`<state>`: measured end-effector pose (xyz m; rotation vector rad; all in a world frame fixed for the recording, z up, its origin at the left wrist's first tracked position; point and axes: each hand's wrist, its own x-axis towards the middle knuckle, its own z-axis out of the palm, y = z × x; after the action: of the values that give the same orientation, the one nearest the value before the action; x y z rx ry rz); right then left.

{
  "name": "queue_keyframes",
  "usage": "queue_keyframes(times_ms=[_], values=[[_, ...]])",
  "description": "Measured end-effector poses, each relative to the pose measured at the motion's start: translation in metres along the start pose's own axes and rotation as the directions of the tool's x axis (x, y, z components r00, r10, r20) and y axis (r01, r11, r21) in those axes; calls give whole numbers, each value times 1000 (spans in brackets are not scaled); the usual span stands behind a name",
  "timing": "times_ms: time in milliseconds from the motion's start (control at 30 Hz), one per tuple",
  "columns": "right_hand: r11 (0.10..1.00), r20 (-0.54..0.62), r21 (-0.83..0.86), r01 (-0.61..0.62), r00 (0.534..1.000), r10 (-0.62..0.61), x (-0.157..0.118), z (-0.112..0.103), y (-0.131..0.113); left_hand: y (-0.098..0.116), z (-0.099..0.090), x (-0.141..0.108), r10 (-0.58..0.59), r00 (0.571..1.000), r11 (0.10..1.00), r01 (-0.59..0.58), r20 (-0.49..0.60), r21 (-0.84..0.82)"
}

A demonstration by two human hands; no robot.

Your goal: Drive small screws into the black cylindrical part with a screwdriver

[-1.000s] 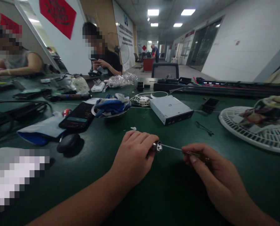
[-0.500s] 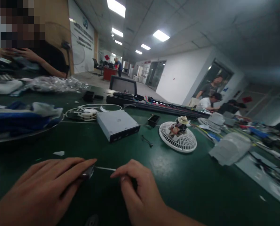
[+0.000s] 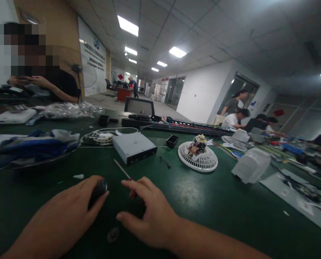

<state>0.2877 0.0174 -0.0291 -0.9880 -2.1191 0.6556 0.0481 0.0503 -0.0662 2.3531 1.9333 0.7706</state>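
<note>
My left hand (image 3: 65, 208) is closed around a dark rounded part (image 3: 101, 187) with a shiny edge; most of it is hidden by the fingers. To its right, my right hand (image 3: 149, 212) has its thumb and index finger apart. A screwdriver (image 3: 122, 169) is tucked in the curled fingers behind that index finger, its thin metal shaft pointing away and to the left, a bit of red at its base. Below and between the hands, a small round metal disc (image 3: 113, 234) lies on the green table (image 3: 203, 219).
Beyond the hands sit an optical drive (image 3: 134, 145), a white cable (image 3: 99, 136), a small black box (image 3: 172, 141) and a short black cable (image 3: 165, 162). A white fan grille with a motor (image 3: 198, 154) and a white housing (image 3: 252, 165) stand right. Blue cloth (image 3: 36, 147) lies left. Several people work farther off.
The screwdriver shaft has swung from pointing left at the part to pointing away from me. My right thumb has spread from the index finger, and my left hand has turned the part.
</note>
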Motion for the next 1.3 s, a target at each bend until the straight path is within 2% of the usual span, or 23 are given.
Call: queue_keyframes(times_ms=[33, 67, 133, 233, 333, 467, 567, 700, 867, 1000, 1300], values=[[1000, 47, -1, 28, 998, -28, 0, 0, 1, 8, -9, -1, -24, 996, 999, 22, 86, 30], [998, 77, -3, 55, 996, -54, 0, 1, 2, 16, -17, -2, -48, 991, 997, 40, 123, 70], [996, 118, -25, 83, 990, -80, 2, 3, 4, 30, -27, -3, -69, 987, 990, 49, 147, 135], [995, 100, -30, 99, 990, -95, 5, 6, 9, 40, -32, -5, -97, 985, 974, 65, 141, 216], [995, 60, -42, 94, 994, -91, 7, 7, 12, 41, -31, -7, -76, 990, 967, 45, 115, 251], [998, 58, 51, -36, 998, 33, 8, 8, 12, 45, -35, -12, -56, 994, 968, 31, 93, 249], [998, 84, 38, -54, 995, 50, 7, 13, 9, 51, -40, -15, -83, 993, 969, 59, 90, 240], [993, -29, -35, -108, 994, 107, 3, 19, 8, 57, -45, -19, -109, 990, 965, 84, 89, 249], [996, -39, -2, -91, 995, 91, 6, 14, 17, 53, -40, -15, -117, 989, 962, 91, 91, 257], [995, -114, -2, -98, 989, 97, 14, 10, 25, 50, -34, -7, -115, 988, 963, 86, 100, 255], [990, -190, 67, -123, 972, 134, 14, 13, 25, 57, -38, -7, 0, 995, 962, -26, 96, 270]])
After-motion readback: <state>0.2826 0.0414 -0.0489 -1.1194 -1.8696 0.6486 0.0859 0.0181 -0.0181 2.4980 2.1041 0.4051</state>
